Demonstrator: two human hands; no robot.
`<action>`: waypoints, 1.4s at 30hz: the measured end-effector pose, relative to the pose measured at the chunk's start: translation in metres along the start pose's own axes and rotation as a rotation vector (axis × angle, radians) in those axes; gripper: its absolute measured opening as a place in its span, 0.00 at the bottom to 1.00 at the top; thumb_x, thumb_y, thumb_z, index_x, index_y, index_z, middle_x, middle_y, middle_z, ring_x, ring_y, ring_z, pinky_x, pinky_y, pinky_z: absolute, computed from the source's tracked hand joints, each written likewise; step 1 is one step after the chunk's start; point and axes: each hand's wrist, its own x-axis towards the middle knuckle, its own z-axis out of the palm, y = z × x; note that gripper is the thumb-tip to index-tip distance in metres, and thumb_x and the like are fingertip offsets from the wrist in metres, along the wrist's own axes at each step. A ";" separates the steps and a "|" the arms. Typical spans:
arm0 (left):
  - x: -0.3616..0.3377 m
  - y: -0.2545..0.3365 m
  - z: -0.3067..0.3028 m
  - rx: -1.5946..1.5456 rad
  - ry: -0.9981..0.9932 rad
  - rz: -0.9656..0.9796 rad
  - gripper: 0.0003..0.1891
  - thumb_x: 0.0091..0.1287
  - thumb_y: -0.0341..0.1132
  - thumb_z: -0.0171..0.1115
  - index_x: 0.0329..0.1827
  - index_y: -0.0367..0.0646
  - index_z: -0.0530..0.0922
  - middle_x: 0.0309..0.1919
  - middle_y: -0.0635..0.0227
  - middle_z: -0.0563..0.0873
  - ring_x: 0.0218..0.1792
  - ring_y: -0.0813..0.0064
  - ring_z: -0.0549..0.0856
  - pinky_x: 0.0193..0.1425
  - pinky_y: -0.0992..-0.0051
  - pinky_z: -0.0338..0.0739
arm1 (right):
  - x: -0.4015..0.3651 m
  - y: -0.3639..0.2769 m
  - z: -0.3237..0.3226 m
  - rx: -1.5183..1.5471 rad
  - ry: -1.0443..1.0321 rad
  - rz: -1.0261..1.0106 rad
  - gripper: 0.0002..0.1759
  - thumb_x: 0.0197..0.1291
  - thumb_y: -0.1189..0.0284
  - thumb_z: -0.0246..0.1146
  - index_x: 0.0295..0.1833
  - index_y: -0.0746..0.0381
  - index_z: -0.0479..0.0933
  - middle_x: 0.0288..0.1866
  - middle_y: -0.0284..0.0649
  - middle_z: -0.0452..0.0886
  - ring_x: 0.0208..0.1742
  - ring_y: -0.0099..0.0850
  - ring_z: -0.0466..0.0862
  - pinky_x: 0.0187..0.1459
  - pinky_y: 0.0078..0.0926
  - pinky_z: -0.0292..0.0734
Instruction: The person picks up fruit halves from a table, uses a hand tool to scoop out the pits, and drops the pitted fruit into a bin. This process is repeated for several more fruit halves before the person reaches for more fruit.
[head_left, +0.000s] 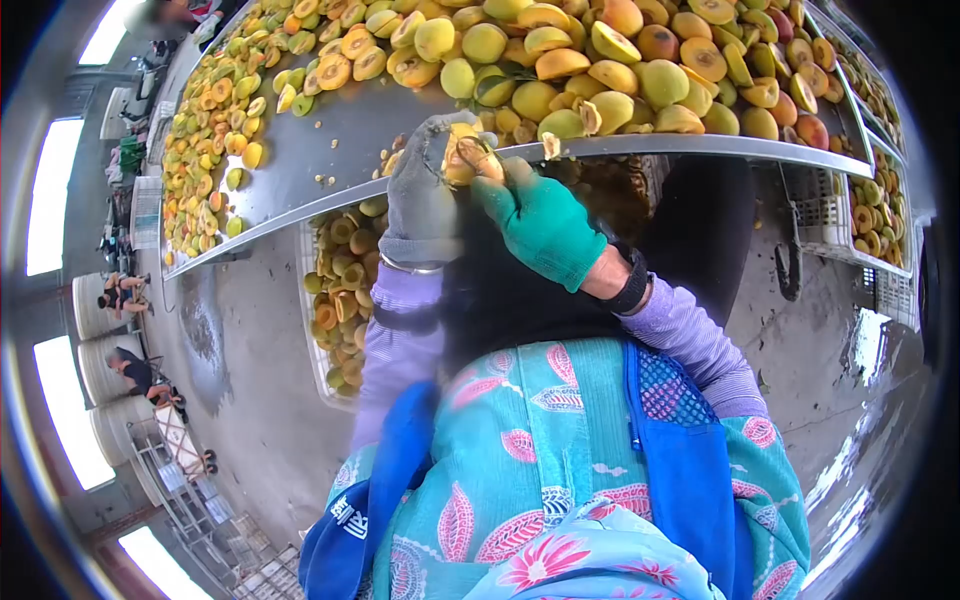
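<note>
My left hand (425, 195), in a grey glove, is wrapped round a yellow-orange peach half (462, 160) over the front edge of the metal table (320, 150). My right hand (545, 220), in a green glove, is closed against the right side of that piece. Between its fingertips there seems to be a thin curved tool, too small to make out fully. Behind both hands lies a large heap of whole and halved peaches (660, 82).
Below the table edge on the left stands a crate of peach halves (345, 290). More crates of peaches (880, 215) are at the right. Two people (125, 293) (140, 375) sit far off at the left, near large pale tanks (100, 305).
</note>
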 end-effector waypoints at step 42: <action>-0.002 0.018 0.056 -0.135 0.001 0.109 0.12 0.71 0.35 0.53 0.41 0.39 0.83 0.28 0.69 0.86 0.34 0.76 0.84 0.41 0.76 0.79 | -0.047 -0.003 -0.008 0.920 -0.164 0.389 0.18 0.71 0.54 0.53 0.44 0.59 0.74 0.23 0.35 0.74 0.20 0.31 0.73 0.24 0.31 0.69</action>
